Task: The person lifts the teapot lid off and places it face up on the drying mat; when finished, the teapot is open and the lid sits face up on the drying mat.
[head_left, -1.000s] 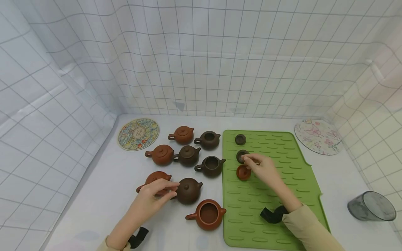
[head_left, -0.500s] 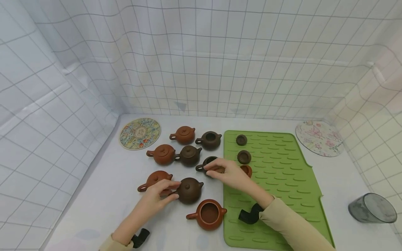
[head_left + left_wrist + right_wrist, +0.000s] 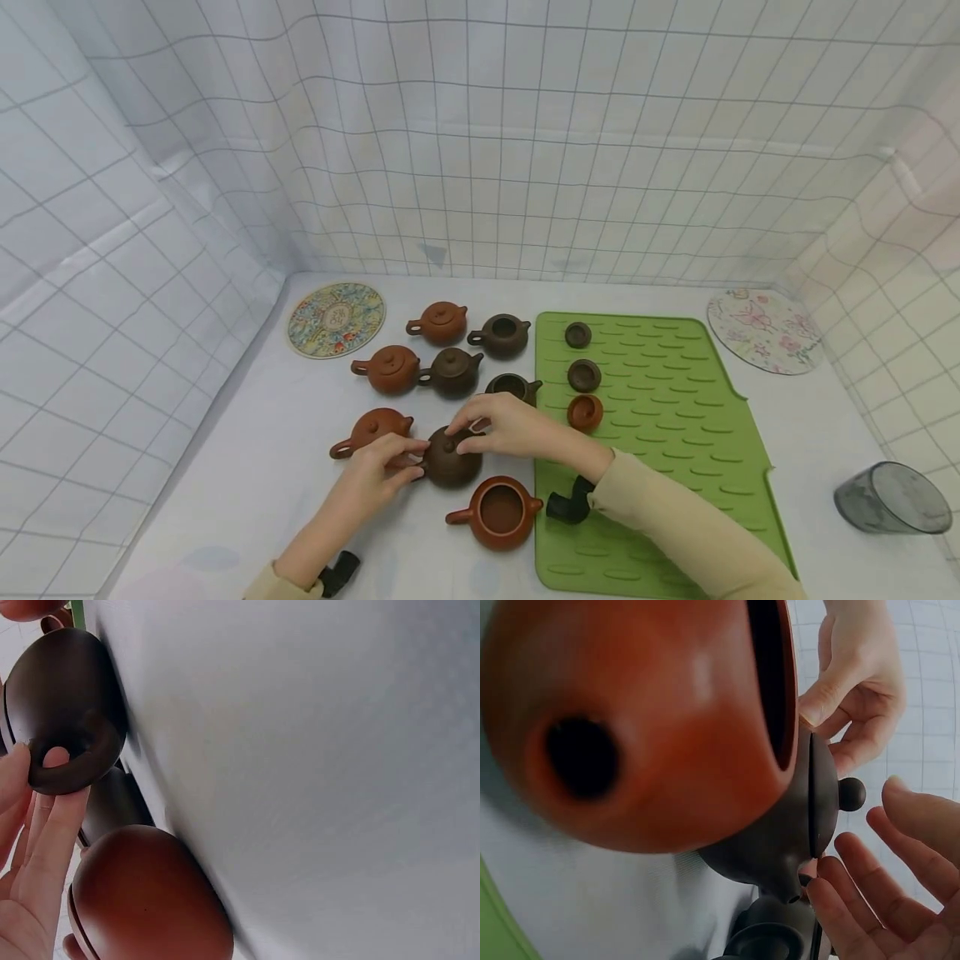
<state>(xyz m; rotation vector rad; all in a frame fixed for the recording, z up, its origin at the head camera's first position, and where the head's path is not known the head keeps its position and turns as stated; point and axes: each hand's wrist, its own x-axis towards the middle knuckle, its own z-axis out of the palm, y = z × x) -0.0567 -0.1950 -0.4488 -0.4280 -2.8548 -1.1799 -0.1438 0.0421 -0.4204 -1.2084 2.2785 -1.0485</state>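
White gridded cloth (image 3: 480, 150) backs the table (image 3: 225, 454); left hand (image 3: 375, 472) pinches a teapot (image 3: 448, 468) by its handle (image 3: 69, 778), right hand (image 3: 506, 426) spread nearby.

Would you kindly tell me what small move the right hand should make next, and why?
I would probably have the right hand gently pinch the small round knob of the dark brown, rounded clay teapot. In the right wrist view, its thumb and fingers are close but not touching the knob, while the left hand holds the teapot's looped handle.
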